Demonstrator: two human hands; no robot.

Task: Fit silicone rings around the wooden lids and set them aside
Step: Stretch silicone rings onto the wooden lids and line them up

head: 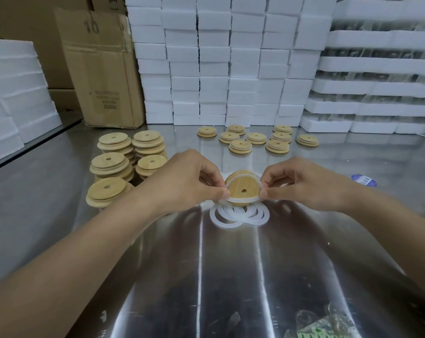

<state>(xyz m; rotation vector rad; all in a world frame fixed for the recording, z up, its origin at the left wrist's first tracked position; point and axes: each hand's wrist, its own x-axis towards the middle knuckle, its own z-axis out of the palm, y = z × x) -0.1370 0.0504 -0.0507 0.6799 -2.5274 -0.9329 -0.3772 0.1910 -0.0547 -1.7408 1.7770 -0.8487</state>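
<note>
Table [231,276]: shiny metal, holds it all.
Bare lids [123,164]: many stacks near the left edge, no rings yet, so lots left to do.
Done lids [255,139]: a small group by the far edge, rings on.
Loose rings [239,215]: little pile in the middle.
Left hand [184,181]: pinches the ring's left side.
Right hand [301,184]: pinches its right side.
Held lid [242,186]: up between both hands, above the pile.
Ring [243,199]: stretched round it, looks only partly on.
</note>
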